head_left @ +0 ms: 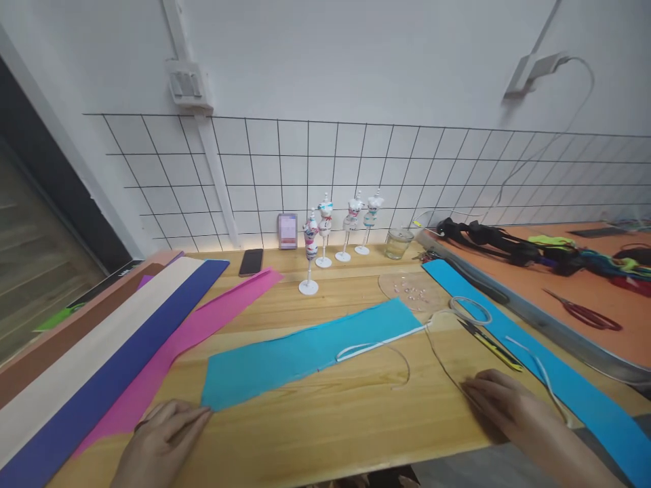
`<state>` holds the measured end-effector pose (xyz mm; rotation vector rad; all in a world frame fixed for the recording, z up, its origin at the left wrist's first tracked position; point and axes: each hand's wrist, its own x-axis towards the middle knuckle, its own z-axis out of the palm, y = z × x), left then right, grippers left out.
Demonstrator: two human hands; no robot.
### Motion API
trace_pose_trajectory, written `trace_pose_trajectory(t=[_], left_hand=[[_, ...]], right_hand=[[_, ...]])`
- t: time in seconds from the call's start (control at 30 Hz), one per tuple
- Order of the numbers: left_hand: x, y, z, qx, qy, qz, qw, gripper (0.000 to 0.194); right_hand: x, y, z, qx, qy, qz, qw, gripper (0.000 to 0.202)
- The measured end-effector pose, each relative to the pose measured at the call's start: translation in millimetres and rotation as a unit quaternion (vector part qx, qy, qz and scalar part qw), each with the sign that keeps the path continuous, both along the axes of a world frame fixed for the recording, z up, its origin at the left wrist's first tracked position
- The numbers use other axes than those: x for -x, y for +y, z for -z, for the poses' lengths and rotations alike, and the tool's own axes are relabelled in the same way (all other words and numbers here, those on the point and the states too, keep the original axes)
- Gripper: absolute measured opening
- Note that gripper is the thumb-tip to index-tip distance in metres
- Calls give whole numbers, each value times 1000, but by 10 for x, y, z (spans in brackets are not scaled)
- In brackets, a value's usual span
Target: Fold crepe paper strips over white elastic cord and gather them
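The left hand [161, 440] pinches a corner of the blue cloth [300, 354] on the worktop [356, 427]; the right hand [508, 405] pinches a thin cord [443, 364]. White strip [381, 343] lies along only part of the cloth's edge.

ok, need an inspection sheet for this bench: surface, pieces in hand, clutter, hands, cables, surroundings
Surface: bare wood grain visible on the table; damage, nothing seen
Pieces in hand: blue cloth laid out, white strip across its near edge; thin cord beside it
Clutter: pink cloth, flat phone, four mini dress forms, yellow-handled tool
Left hand: fingertips at cloth's near-left corner
Right hand: pinching the cord
Cables: white cable from wall plug
Surroundings: wire grid against wall; red-handled scissors on orange surface
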<state>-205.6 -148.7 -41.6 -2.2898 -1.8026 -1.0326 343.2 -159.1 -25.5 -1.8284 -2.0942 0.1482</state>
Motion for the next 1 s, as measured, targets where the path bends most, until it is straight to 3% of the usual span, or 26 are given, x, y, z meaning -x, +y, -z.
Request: trace_pose_trajectory(t=[0.13, 0.23, 0.4, 0.53, 0.63, 0.77, 0.9, 1.0], left_hand=[[-12, -12, -37, 35, 6, -9, 999, 34], [-30, -24, -47, 44, 11, -15, 999, 31], [-73, -44, -63, 38, 9, -22, 999, 31], [-87, -67, -65, 42, 6, -31, 999, 29], [-81, -71, -54, 44, 0, -37, 998, 28], [-83, -65, -53, 57, -6, -48, 997, 27], [-94, -61, -66, 77, -12, -51, 996, 27], [-88, -61, -66, 80, -14, -55, 995, 27]], right_hand=[[139, 36, -43, -59, -24, -14, 998, 30], [488, 136, -150, -107, -22, -42, 993, 29], [1264, 457, -317, -141, -11, -200, 969, 30], [1676, 697, -329, -134, -77, -265, 952, 25], [1764, 784, -308, -119, -112, -266, 950, 16], [1635, 807, -270, -107, -129, -252, 953, 19], [1511, 818, -214, -133, -110, -250, 953, 22], [1587, 846, -204, -153, -112, -258, 947, 26]])
